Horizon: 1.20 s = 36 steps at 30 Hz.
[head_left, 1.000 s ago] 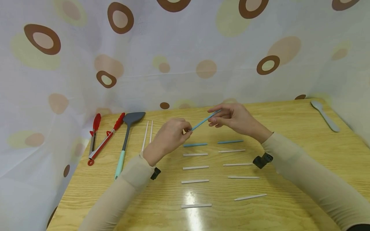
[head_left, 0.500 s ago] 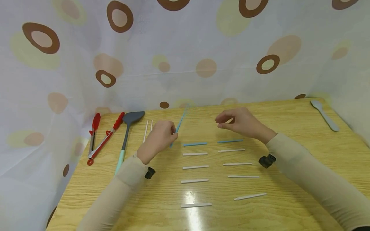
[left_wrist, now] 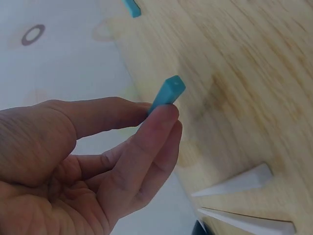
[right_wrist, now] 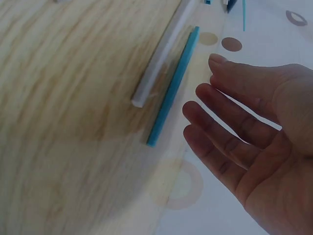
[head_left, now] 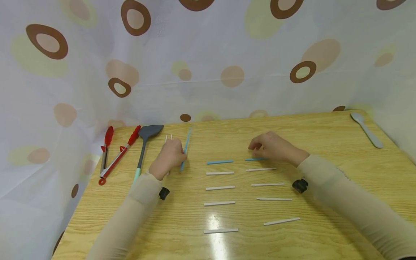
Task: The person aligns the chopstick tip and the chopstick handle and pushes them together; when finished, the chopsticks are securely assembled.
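My left hand [head_left: 168, 158] pinches a long blue chopstick [head_left: 186, 146] between thumb and fingers, beside two white chopsticks partly hidden behind the hand. The left wrist view shows the square end of the blue chopstick [left_wrist: 168, 92] sticking out past the fingertips, above the table. My right hand [head_left: 276, 147] hovers over the right blue chopstick half [head_left: 254, 159], covering one end of it in the head view. In the right wrist view its fingers are loosely bent and hold nothing, apart from that blue half [right_wrist: 173, 88]. Another blue half [head_left: 220, 162] lies to the left.
Two columns of short white chopstick halves [head_left: 220, 187] [head_left: 274, 199] lie across the middle of the wooden table [head_left: 325, 231]. At the left are red-tipped tongs [head_left: 112, 164] and a grey spatula [head_left: 144, 144]. A grey spoon [head_left: 366, 130] lies far right.
The left hand has carried the blue chopstick left and down, turning it nearly lengthwise beside the white pair. The right hand has let go of its end and moved down and right.
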Available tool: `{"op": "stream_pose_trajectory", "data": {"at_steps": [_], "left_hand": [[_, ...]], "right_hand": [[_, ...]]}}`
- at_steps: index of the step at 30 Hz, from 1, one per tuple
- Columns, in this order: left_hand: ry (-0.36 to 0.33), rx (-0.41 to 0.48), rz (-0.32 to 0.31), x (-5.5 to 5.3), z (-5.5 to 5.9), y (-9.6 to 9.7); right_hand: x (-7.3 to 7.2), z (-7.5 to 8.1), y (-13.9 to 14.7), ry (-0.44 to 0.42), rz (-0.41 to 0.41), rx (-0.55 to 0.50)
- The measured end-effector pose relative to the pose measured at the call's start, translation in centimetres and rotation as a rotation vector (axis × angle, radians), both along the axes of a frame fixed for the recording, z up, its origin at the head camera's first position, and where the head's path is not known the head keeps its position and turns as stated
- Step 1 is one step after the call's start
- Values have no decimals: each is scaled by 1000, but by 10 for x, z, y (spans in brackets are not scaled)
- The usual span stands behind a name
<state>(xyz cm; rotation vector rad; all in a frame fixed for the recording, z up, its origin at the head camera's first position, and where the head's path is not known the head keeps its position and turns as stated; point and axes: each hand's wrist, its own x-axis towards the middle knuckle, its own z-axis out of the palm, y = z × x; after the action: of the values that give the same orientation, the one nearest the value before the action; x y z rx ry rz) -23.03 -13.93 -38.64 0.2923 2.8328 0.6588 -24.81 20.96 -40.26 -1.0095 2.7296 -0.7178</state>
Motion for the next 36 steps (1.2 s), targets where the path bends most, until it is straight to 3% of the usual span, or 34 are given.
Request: {"op": "stream_pose_trajectory", "data": {"at_steps": [12, 23, 36], "left_hand": [[-94, 9, 102, -5, -13, -10], [-120, 23, 145, -7, -12, -12], [-132, 16, 151, -5, -10, -14]], "right_hand": [[3, -8, 1, 30, 8, 36], [4, -9, 3, 28, 11, 54], [4, -10, 3, 48, 25, 48]]}}
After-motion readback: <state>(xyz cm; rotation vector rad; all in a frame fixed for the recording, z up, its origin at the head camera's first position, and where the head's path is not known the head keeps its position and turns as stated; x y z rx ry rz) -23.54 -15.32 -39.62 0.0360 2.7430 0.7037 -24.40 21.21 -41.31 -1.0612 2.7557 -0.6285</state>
